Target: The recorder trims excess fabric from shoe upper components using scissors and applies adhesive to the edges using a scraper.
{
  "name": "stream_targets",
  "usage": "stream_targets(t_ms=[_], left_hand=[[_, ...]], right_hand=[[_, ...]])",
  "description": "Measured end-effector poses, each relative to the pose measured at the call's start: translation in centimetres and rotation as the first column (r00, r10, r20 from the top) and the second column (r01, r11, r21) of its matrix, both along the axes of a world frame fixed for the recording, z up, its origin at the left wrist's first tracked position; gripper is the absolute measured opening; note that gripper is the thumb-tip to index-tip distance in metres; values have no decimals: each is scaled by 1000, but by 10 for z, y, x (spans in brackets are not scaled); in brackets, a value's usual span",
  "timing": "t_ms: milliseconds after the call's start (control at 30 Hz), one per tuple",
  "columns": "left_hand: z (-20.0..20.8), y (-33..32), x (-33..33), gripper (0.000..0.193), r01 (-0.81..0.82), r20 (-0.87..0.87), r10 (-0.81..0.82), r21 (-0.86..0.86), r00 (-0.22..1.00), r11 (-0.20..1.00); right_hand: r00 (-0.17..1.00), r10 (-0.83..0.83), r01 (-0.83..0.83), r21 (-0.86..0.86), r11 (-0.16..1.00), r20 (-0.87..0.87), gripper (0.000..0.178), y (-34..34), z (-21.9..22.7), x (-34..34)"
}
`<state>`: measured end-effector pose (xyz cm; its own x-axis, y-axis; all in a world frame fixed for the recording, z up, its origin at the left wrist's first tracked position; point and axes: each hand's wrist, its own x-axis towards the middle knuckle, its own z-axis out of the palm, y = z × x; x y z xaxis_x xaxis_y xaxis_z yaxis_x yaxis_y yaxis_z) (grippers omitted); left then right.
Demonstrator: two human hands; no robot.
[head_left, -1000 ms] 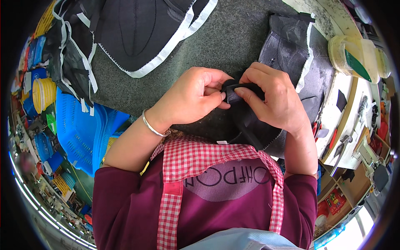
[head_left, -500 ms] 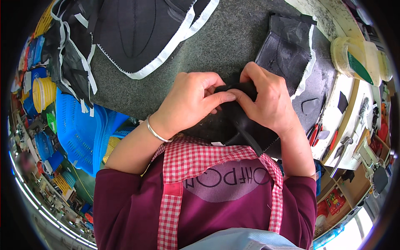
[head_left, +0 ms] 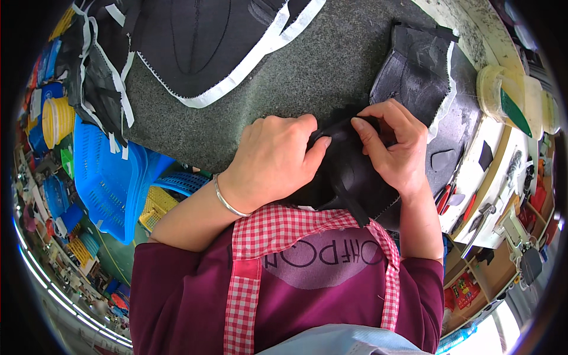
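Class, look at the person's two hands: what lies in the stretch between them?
In the head view, a soft-looking black piece lies there, reaching from the left hand to the right hand.

Left fingers (head_left: 316, 155), right fingers (head_left: 369, 136) pinch black stitched piece (head_left: 348, 168)

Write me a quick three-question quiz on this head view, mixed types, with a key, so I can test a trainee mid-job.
1. True or false: the silver bangle is on the left wrist.
2. What do the left grip and right grip hold?
A) a blue basket
B) a black piece
C) a yellow basket
3. Fill in: the large black panel toward the top left has ____ edging.

Key: 1. True; 2. B; 3. white
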<state>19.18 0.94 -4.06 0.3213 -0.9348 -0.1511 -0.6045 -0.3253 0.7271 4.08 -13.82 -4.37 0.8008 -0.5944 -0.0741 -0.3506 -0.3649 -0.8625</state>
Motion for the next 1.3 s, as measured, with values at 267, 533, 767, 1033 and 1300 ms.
stream_targets(t_ms=[267, 533, 767, 1033, 1300], left_hand=[[-2, -4, 2, 14, 20, 270, 58, -280, 961, 960], [-22, 4, -5, 29, 231, 349, -91, -386, 933, 893], [-15, 3, -4, 34, 246, 382, -116, -311, 917, 918], [-10, 3, -3, 37, 279, 442, -157, -228, 883, 933], [-16, -2, 9, 28, 206, 175, -157, -311, 972, 928]], right_hand=[[999, -30, 30, -15, 999, 21, 10, 0, -3, 1], [999, -33, 37, -155, 987, 30, 11, 2, 8, -2], [984, -179, 178, -113, 978, 0, 10, 10, 6, -7], [995, -97, 98, -302, 948, 19, 11, 4, 3, 1], [999, -46, 37, -307, 951, -21, 10, 0, 2, 3]])
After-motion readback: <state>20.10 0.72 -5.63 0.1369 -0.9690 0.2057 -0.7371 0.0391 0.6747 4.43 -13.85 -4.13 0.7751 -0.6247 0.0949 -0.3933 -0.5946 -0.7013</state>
